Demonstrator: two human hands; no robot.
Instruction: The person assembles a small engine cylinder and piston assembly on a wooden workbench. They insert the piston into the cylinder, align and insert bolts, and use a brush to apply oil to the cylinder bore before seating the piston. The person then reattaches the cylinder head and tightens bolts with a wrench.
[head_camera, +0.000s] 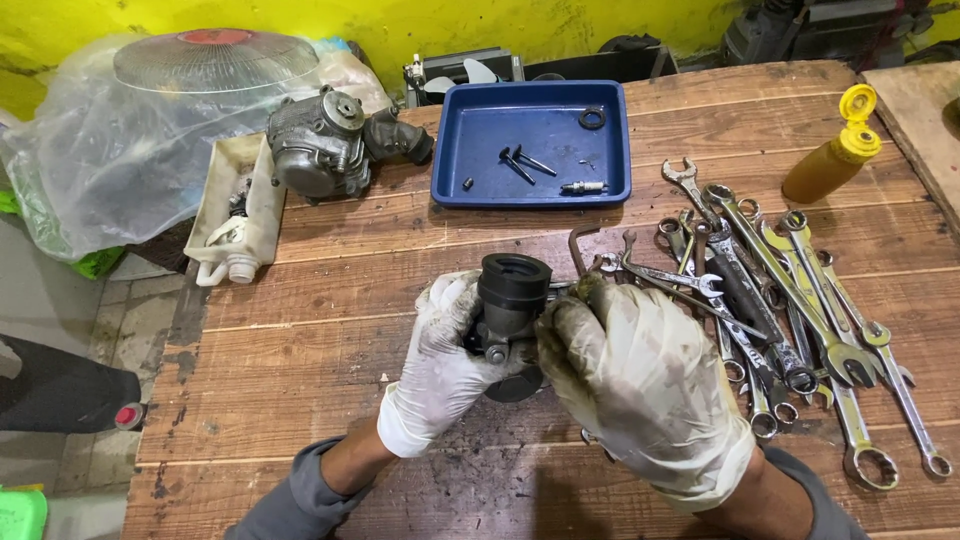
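Both my hands wear dirty white gloves and grip a dark metal carburettor-like part (512, 290) with a round black opening on top, held just above the wooden table (330, 330). My left hand (440, 365) wraps its left side. My right hand (640, 380) covers its right side, thumb pressed on the body near a small bolt. The part's lower half is hidden behind my fingers.
A blue tray (470, 160) at the back holds small valves, a spark plug and a black ring. A grey engine part (325, 145) lies to its left beside a cut white jug (235, 215). Several spanners (780, 300) spread at right, near a yellow bottle (835, 155).
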